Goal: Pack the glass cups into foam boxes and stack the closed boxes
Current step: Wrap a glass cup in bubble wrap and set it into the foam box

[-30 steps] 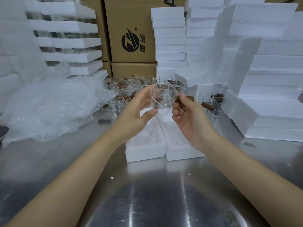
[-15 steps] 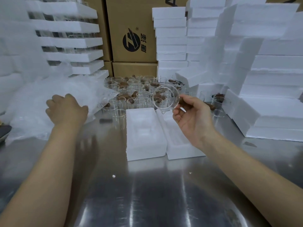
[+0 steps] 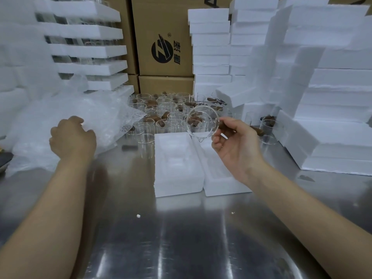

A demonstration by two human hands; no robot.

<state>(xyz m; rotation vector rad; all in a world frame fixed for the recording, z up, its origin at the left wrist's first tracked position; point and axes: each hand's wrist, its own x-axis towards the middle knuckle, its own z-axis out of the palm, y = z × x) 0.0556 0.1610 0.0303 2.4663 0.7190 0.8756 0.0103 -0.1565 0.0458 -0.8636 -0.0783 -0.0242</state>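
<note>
Pinching the glass cup by its handle alone, the right hand holds it above the open foam box; a slip could shatter it. The left hand curls on bubble wrap, grip unclear.

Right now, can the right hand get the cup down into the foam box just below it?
Probably yes. The right hand holds the cup by its handle just above the open foam box, and nothing lies between them. The left hand is away on the bubble wrap.
</note>
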